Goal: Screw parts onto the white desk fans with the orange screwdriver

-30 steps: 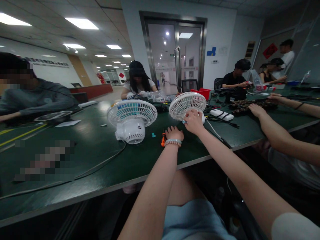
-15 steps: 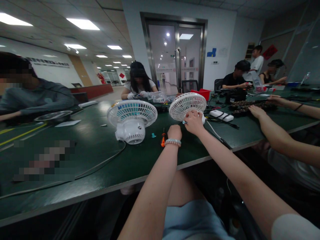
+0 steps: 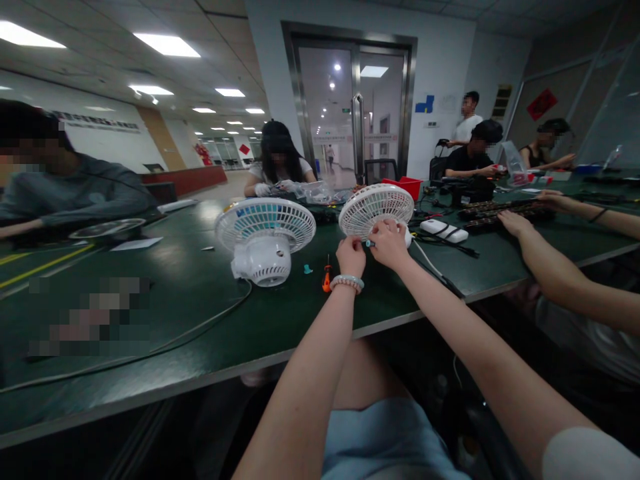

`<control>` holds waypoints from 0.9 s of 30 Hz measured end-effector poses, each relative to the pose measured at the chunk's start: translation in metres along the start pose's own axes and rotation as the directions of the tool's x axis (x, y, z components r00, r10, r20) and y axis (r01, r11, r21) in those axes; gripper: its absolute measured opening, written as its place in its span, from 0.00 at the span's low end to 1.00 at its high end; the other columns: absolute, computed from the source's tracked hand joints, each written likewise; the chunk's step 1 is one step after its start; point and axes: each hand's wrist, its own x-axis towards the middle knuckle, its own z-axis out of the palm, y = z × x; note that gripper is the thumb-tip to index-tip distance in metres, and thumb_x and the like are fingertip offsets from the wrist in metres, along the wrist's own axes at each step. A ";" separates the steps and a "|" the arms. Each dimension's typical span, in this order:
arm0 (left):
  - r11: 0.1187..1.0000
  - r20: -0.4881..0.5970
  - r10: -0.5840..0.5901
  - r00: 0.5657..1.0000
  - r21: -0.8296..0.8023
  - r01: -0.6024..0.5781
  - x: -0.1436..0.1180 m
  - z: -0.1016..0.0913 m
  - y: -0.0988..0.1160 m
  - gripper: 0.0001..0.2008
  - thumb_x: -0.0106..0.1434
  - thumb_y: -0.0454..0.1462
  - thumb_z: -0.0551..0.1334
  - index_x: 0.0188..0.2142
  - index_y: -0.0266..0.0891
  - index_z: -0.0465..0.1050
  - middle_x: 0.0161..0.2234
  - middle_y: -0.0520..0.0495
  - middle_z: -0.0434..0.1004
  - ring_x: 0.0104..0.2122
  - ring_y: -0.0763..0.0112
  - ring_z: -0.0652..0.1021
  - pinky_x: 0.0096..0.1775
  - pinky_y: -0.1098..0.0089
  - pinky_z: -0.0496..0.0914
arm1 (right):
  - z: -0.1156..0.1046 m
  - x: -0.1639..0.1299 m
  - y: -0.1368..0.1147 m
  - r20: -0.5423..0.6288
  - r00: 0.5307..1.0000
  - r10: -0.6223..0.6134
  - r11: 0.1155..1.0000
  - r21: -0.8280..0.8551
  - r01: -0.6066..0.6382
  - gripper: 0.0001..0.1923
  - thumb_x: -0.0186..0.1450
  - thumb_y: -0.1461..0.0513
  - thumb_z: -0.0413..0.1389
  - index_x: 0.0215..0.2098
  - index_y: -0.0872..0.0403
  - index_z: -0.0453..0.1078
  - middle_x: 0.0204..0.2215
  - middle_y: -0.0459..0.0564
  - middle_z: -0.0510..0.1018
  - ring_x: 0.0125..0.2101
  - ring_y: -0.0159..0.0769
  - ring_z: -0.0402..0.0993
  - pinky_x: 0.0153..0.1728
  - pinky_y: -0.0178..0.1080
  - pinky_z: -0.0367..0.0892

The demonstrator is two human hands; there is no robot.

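A white desk fan [image 3: 376, 208] with a round grille is tilted in front of me. My right hand [image 3: 389, 245] is closed at its back, and a small teal-ended piece [image 3: 370, 244] sticks out from between its fingers. My left hand [image 3: 351, 257], with a beaded bracelet at the wrist, has its fingers pinched together beside that piece; what they hold, if anything, is hidden. An orange-and-black screwdriver [image 3: 327, 277] lies just left of this hand. Farther left lies a small teal plastic part [image 3: 307, 269]. Another white fan [image 3: 263, 257] with blue-teal blades rests on the green table [image 3: 200, 293].
A grey cord [image 3: 200, 328] runs from the left fan across the table. A white power strip [image 3: 443, 231] and dark cables lie to the right. At the back is a red bin [image 3: 407, 187]. A neighbour's hands [image 3: 517, 225] work on dark strips at right; several people sit around.
My left hand has risen and turned, bringing its fingertips up beside the teal-ended piece. My right hand stays at the fan. In the background, a standing person has moved left.
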 end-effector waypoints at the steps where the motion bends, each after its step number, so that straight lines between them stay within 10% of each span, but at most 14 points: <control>1: 0.997 0.001 -0.017 1.000 -0.073 0.018 0.001 0.002 -0.001 0.11 0.56 0.30 0.55 0.37 0.34 0.73 0.36 0.43 0.76 0.35 0.70 0.76 0.43 0.70 0.69 | 0.000 0.000 0.000 -0.001 1.000 0.001 1.000 0.001 -0.001 0.13 0.61 0.61 0.48 0.39 0.53 0.73 0.49 0.56 0.65 0.50 0.49 0.49 0.46 0.51 0.45; 12: 0.878 0.090 -0.210 0.974 -0.420 0.228 0.007 0.017 -0.010 0.08 0.53 0.31 0.60 0.34 0.36 0.73 0.32 0.46 0.78 0.32 0.73 0.76 0.40 0.70 0.70 | 0.000 0.000 0.001 -0.006 1.000 0.000 1.000 0.023 0.000 0.13 0.60 0.61 0.49 0.39 0.52 0.73 0.48 0.55 0.66 0.51 0.49 0.50 0.46 0.51 0.45; 27: 0.832 0.116 -0.269 0.956 -0.472 0.292 0.005 0.012 0.000 0.07 0.52 0.31 0.61 0.32 0.36 0.74 0.30 0.48 0.77 0.31 0.74 0.76 0.41 0.69 0.70 | 0.002 0.001 0.002 -0.018 1.000 0.001 1.000 0.030 -0.001 0.13 0.60 0.61 0.50 0.39 0.51 0.73 0.48 0.55 0.66 0.50 0.49 0.50 0.46 0.51 0.45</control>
